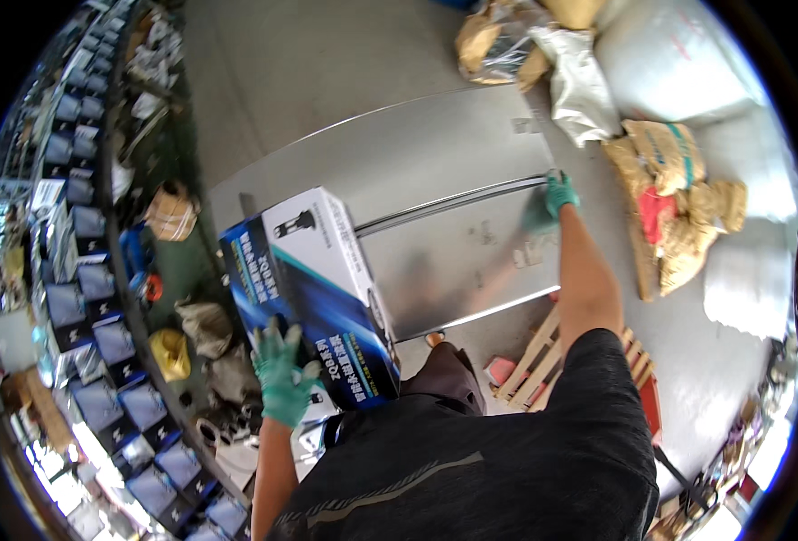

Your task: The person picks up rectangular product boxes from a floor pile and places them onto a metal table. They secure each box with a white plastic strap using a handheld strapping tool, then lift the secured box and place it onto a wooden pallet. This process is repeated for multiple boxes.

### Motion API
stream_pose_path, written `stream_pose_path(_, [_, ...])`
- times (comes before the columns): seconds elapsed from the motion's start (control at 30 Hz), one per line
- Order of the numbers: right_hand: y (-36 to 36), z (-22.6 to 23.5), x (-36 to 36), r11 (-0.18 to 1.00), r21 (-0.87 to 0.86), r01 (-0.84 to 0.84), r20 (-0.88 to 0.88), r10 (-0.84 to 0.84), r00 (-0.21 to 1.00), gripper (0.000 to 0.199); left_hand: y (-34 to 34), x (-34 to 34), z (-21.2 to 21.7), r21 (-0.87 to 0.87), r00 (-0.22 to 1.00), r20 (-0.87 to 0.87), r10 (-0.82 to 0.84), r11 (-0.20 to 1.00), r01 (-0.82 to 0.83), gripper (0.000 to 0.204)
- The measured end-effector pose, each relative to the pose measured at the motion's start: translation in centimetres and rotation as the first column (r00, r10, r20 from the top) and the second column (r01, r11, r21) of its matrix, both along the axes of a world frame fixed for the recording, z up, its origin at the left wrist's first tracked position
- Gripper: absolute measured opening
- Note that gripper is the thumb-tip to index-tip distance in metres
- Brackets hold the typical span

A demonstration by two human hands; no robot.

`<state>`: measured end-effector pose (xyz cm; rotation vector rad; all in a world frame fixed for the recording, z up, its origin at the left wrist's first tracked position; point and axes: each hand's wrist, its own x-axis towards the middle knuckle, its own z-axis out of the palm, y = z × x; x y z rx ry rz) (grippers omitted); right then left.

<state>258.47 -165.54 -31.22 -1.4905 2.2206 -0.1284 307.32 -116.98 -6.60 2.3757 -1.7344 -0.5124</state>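
The person wears a black short-sleeved shirt (471, 469) with a thin grey diagonal stripe at six o'clock, thin teal-green gloves on the left hand (283, 379) and right hand (558, 193), forearms bare.

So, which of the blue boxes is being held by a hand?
The big blue-and-white box at the cart's near edge. The gloved left hand grips its lower end; the other blue boxes sit stacked in rows at the left, untouched.

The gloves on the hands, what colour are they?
Green gloves on the left hand and right hand, head view.
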Motion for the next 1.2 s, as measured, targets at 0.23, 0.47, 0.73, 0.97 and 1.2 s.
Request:
stream_pose_path(0.23, [-4.6,-4.6,-2.0,0.996,-0.034,0.087,0.387,-0.067,0.92,0.058,1.1,-0.5,-1.5,0.188,0.963,0.265,-0.055,0.982,0.004,0.092])
stream_pose_path(0.47, [5.0,20.7,6.9,0.626,-0.402,0.669,0.914,0.227,0.336,0.024,0.3,-1.5,-0.5,0.261,0.973,0.232,-0.004,0.964,-0.058,0.094])
stream_pose_path(0.73, [25.7,44.2,31.3,0.101,-0.929,-0.356,-0.056,0.912,0.407,0.057,-8.8,-4.7,8.2,-0.51,0.886,-0.045,-0.461,0.773,0.376,0.04])
stream_pose_path(0.97, [38.1,45.1,47.6,-0.153,-0.75,-0.644,-0.085,0.987,-0.135,0.063,-13.3,6.8,12.5,0.461,0.827,0.411,-0.384,0.87,0.175,0.057])
stream_pose_path(1.2, [31.4,34.6,43.5,0.597,-0.527,-0.605,0.444,0.8,0.403,0.037,-3.7,21.8,3.9,0.142,0.803,0.537,-0.259,0.966,0.217,0.042])
